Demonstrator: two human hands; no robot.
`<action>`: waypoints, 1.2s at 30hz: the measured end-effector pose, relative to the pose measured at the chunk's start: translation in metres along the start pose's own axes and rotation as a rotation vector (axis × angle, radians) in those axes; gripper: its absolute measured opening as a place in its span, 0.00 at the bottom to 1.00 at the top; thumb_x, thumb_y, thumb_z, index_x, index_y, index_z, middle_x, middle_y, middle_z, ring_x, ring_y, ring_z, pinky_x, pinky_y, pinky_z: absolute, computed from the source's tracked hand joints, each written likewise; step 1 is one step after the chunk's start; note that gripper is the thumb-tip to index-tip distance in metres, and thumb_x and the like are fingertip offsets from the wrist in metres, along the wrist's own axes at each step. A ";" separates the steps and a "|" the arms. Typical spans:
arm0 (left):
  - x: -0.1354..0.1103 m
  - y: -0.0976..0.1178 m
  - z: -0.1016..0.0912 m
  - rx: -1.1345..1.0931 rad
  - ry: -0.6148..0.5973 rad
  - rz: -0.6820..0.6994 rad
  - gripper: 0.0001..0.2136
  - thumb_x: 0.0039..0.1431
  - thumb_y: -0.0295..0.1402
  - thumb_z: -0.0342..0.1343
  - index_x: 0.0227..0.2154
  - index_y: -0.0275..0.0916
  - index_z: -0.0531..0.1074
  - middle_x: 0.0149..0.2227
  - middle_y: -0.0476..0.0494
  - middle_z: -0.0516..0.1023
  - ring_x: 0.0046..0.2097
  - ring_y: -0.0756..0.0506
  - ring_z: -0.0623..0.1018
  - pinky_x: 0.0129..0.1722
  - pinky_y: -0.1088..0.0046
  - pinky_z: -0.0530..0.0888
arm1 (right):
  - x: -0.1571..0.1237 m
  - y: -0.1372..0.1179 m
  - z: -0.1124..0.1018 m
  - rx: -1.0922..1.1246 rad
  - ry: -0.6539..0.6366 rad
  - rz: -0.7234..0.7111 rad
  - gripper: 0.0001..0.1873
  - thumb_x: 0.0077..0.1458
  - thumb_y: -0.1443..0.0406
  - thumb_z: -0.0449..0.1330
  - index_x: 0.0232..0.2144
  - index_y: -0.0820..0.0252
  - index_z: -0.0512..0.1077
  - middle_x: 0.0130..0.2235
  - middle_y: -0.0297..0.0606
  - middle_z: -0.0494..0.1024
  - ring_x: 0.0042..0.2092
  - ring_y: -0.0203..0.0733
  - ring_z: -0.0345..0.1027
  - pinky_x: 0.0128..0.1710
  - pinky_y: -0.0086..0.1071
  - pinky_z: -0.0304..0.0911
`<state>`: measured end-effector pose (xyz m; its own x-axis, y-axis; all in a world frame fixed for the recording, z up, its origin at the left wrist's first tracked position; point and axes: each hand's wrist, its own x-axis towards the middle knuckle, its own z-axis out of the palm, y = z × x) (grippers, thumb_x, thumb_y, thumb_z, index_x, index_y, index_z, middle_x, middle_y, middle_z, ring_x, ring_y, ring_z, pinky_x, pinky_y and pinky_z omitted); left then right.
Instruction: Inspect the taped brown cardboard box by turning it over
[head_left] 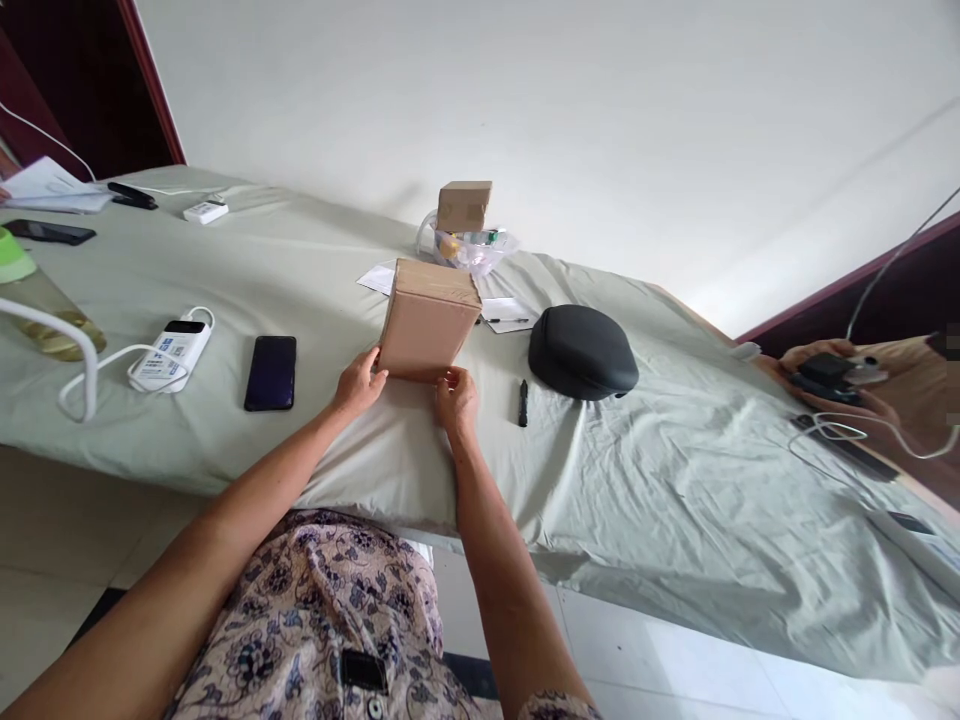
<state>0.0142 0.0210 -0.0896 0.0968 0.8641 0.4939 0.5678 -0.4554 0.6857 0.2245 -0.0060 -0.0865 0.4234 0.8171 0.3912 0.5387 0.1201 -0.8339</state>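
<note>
A brown cardboard box (429, 325) stands upright on the cloth-covered table, its top face showing. My left hand (361, 383) grips its lower left edge, with the thumb toward me and the other fingers partly hidden. At the lower right corner, my right hand (457, 398) has its fingers curled against the box near the table. White papers (508, 314) with a pen (513, 321) lie behind the box. To the right of my right hand are a black marker (523, 404) and a black zip case (583, 352).
A smaller cardboard box (463, 206) rests on a clear plastic bag (487, 252) of items near the wall. To the left are a phone (271, 373), a white power bank (171, 355) and a bottle (52, 310). At far right, another person's hands (825, 370) hold a dark device.
</note>
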 end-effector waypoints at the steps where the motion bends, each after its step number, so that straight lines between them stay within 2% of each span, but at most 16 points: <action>1: 0.000 -0.002 0.001 0.036 -0.017 -0.019 0.21 0.62 0.35 0.55 0.57 0.37 0.70 0.52 0.35 0.80 0.49 0.40 0.81 0.49 0.63 0.80 | -0.001 -0.001 0.000 -0.017 -0.017 0.012 0.14 0.49 0.63 0.55 0.40 0.59 0.70 0.37 0.42 0.77 0.38 0.43 0.70 0.43 0.39 0.67; 6: 0.001 -0.003 -0.002 0.090 -0.032 -0.029 0.20 0.61 0.35 0.57 0.55 0.36 0.70 0.50 0.34 0.80 0.50 0.39 0.81 0.51 0.61 0.79 | -0.005 -0.008 -0.002 -0.037 -0.030 0.044 0.13 0.49 0.59 0.60 0.38 0.57 0.68 0.37 0.38 0.74 0.37 0.43 0.68 0.42 0.38 0.66; 8: 0.001 0.000 -0.005 0.075 0.038 0.003 0.21 0.62 0.38 0.58 0.55 0.37 0.68 0.52 0.33 0.78 0.54 0.38 0.79 0.54 0.60 0.78 | -0.006 -0.013 -0.003 -0.015 -0.020 0.005 0.15 0.51 0.54 0.61 0.36 0.57 0.67 0.34 0.36 0.72 0.36 0.42 0.67 0.41 0.38 0.65; 11: -0.002 0.007 -0.006 0.024 0.152 0.032 0.28 0.58 0.43 0.63 0.58 0.39 0.63 0.56 0.32 0.74 0.58 0.36 0.76 0.56 0.58 0.77 | -0.010 -0.019 -0.003 0.028 0.025 -0.095 0.21 0.51 0.48 0.63 0.37 0.57 0.67 0.35 0.36 0.72 0.38 0.43 0.67 0.44 0.39 0.65; 15: -0.006 0.017 0.000 -0.038 0.161 -0.052 0.39 0.50 0.44 0.71 0.60 0.39 0.57 0.58 0.30 0.71 0.58 0.34 0.76 0.54 0.57 0.77 | -0.017 -0.023 0.004 -0.001 0.083 -0.184 0.30 0.49 0.43 0.66 0.44 0.57 0.66 0.41 0.40 0.72 0.43 0.46 0.67 0.46 0.40 0.66; 19: -0.008 0.022 0.005 -0.046 0.170 -0.132 0.40 0.50 0.42 0.71 0.61 0.39 0.55 0.59 0.28 0.70 0.60 0.33 0.75 0.57 0.55 0.76 | -0.022 -0.024 0.011 -0.079 0.112 -0.251 0.36 0.47 0.41 0.68 0.47 0.59 0.64 0.42 0.42 0.70 0.45 0.49 0.66 0.46 0.43 0.67; 23: -0.008 0.021 0.002 -0.064 0.165 -0.148 0.39 0.52 0.43 0.70 0.61 0.38 0.56 0.61 0.28 0.70 0.61 0.32 0.74 0.58 0.55 0.75 | -0.021 -0.021 0.013 -0.044 0.121 -0.271 0.32 0.50 0.45 0.69 0.47 0.58 0.65 0.42 0.41 0.70 0.44 0.48 0.67 0.45 0.43 0.68; 28: -0.006 0.017 -0.001 -0.108 0.150 -0.163 0.38 0.55 0.43 0.68 0.63 0.38 0.56 0.60 0.29 0.72 0.59 0.33 0.76 0.55 0.56 0.77 | -0.016 -0.016 0.009 0.062 0.050 -0.290 0.24 0.54 0.51 0.67 0.47 0.58 0.68 0.41 0.40 0.71 0.42 0.45 0.69 0.40 0.39 0.71; 32: -0.003 0.009 -0.001 -0.147 0.173 -0.142 0.38 0.56 0.45 0.67 0.65 0.38 0.57 0.60 0.28 0.73 0.58 0.34 0.77 0.54 0.56 0.77 | -0.013 -0.014 0.006 0.140 0.020 -0.303 0.19 0.56 0.53 0.63 0.46 0.57 0.71 0.39 0.39 0.73 0.40 0.43 0.70 0.35 0.35 0.71; 36: -0.002 0.000 0.000 -0.177 0.191 -0.107 0.38 0.57 0.48 0.65 0.66 0.39 0.58 0.61 0.28 0.73 0.59 0.34 0.77 0.55 0.56 0.78 | -0.011 -0.015 0.003 0.216 -0.024 -0.260 0.17 0.57 0.54 0.60 0.43 0.57 0.74 0.37 0.38 0.75 0.38 0.42 0.72 0.34 0.34 0.71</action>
<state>0.0143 0.0192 -0.0910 -0.1212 0.8611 0.4937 0.4134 -0.4084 0.8138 0.2099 -0.0147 -0.0795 0.2732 0.7564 0.5943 0.4582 0.4409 -0.7718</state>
